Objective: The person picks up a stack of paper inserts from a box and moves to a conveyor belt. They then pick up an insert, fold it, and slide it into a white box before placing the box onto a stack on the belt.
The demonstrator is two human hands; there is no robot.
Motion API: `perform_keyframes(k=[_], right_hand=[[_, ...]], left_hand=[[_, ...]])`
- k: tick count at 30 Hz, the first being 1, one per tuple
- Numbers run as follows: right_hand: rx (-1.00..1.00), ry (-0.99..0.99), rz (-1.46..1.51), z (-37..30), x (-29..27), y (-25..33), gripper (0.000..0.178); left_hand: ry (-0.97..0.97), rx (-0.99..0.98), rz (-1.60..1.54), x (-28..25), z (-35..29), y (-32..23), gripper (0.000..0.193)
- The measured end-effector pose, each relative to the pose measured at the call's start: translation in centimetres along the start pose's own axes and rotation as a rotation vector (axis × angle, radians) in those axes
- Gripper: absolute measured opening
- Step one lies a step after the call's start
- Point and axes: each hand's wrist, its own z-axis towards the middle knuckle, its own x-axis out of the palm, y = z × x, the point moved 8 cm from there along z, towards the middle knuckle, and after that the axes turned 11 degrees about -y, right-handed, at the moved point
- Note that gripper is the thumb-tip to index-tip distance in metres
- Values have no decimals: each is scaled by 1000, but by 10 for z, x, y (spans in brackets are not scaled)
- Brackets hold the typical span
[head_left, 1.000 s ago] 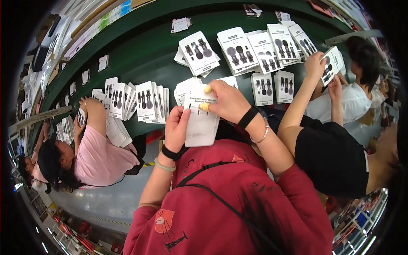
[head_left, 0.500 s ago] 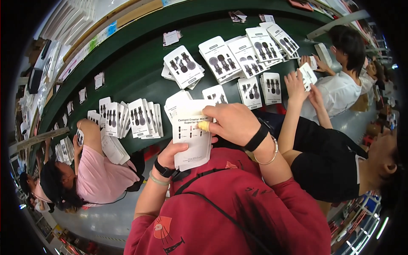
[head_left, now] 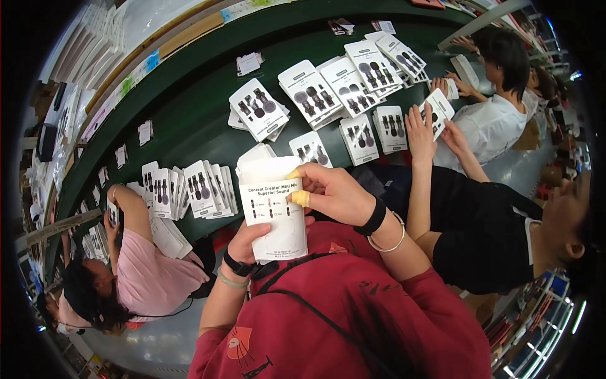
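Head cam: left hand [head_left: 245, 243] clamps the white printed cards [head_left: 281, 235] low on their left side, in front of the red shirt [head_left: 435, 319], right hand [head_left: 334, 197] pinched narrow at the upper right edge. Probably light, stiffish, easily creased, so I'd grab edges; a second ago the left grip sat higher.

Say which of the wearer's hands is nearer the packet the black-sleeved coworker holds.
Right. The right hand is below and left of that packet; the left hand is farther left and lower.
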Motion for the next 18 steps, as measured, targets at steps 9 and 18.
perform_keyframes(k=[9, 18], right_hand=[[-29, 14, 18, -7, 12, -3, 25], [-72, 1, -203, -7, 22, 15, 29]], left_hand=[[-146, 80, 200, -26, -19, -2, 67], [-371, 433, 685, -30, -40, -50, 37]])
